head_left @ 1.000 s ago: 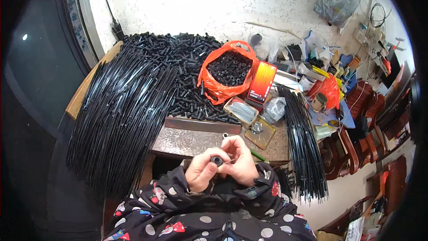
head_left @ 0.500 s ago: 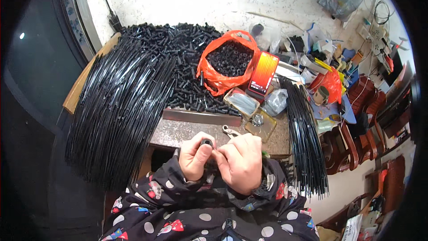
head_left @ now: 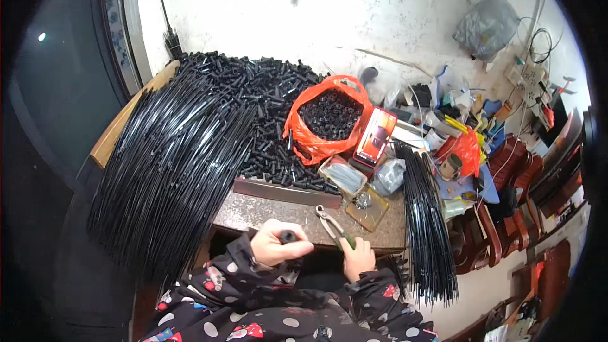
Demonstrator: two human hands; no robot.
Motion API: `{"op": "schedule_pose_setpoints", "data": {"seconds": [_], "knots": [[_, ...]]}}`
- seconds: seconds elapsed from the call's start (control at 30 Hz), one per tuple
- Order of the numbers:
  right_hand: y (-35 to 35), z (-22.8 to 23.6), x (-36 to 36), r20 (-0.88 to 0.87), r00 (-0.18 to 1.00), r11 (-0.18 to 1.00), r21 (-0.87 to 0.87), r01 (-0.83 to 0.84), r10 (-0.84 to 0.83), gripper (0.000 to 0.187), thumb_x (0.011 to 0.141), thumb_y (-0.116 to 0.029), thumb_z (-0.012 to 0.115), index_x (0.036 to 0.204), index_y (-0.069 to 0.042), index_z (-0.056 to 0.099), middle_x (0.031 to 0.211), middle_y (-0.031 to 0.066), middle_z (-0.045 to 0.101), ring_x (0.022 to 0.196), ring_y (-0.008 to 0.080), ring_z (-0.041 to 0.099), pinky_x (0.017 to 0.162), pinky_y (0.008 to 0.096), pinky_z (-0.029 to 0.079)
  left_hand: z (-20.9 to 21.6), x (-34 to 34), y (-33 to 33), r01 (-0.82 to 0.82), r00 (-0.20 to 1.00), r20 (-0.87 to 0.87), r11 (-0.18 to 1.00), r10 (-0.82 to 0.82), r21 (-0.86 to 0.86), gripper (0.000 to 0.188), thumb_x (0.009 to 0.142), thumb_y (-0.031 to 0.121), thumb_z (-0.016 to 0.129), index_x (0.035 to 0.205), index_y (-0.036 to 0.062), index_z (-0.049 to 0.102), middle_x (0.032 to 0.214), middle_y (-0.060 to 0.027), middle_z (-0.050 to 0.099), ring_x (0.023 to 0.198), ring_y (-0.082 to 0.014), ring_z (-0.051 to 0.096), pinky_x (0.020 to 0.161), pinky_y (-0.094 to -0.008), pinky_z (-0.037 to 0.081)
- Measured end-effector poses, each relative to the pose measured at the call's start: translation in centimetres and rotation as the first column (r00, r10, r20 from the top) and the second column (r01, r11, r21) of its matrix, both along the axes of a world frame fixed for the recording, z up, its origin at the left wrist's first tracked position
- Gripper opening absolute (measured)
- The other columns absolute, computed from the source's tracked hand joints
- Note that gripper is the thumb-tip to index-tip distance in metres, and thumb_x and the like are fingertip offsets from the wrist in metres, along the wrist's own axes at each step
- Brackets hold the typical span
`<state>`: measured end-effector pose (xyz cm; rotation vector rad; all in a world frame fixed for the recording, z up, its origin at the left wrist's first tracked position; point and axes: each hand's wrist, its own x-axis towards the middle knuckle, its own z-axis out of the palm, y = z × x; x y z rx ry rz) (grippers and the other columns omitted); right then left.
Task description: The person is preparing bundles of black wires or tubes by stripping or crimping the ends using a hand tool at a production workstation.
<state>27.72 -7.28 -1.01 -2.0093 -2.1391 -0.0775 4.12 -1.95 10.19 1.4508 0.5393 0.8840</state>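
Note:
In my left hand (head_left: pixel 276 246), a short black plastic tube (head_left: pixel 288 237) is held with its round open end facing up and the fingers closed round it. My right hand (head_left: pixel 359 259) rests at the table's front edge. Its fingers are closed on the green handle of a pair of pincers (head_left: pixel 329 223), whose metal jaws lie on the tabletop pointing away from me. Beyond my hands, a big heap of black tube pieces (head_left: pixel 253 88) covers the back of the table. An orange plastic bag (head_left: pixel 306 145) full of small black parts stands open beside it.
Long thin black rods (head_left: pixel 164 171) lie piled at left, and a smaller rod bundle (head_left: pixel 430 228) hangs over the right edge. A metal bar (head_left: pixel 285 192) borders the heap. A phone (head_left: pixel 375 136), a tray of thin pieces (head_left: pixel 344 176) and a yellowish tray (head_left: pixel 373 216) stand nearby.
My right hand has left the tube in my left hand and moved right and down onto the pincers' handle. The view has shifted, so the table sits lower; the phone's screen picture differs.

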Motion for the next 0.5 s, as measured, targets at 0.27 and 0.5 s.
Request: {"op": "schedule_pose_setpoints", "data": {"seconds": [0.27,0.5], "knots": [[-1.0,7.4,-2.5,-0.992,0.019,0.882,-0.117,-0.456,-0.122,0.022,0.071,-0.012,0.064,0.088,-0.002,0.056,0.106,0.0085,0.044,0.093,0.0186,0.047,0.078,0.0342,0.04,1.1,-1.5,1.7,-0.373,0.92,0.178,0.92,0.35,0.119,0.053,0.09,0.04,0.029,0.107,-0.0025,0.055,0.05,0.0053,0.038,0.041,-0.002,0.029,0.041,-0.0188,0.023],[-2.7,14.9,-4.1,-0.174,0.845,0.833,0.353,-0.425,0.505,0.025,0.05,-0.018,0.069,0.073,-0.01,0.061,0.096,0.0035,0.053,0.097,0.0292,0.043,0.082,0.0421,0.028,1.3,-1.8,0.8,-0.472,0.86,0.223,0.881,0.458,0.012,0.045,0.088,0.033,0.035,0.107,-0.0018,0.056,0.052,0.0061,0.04,0.046,-0.0017,0.032,0.045,-0.0174,0.025]]}}
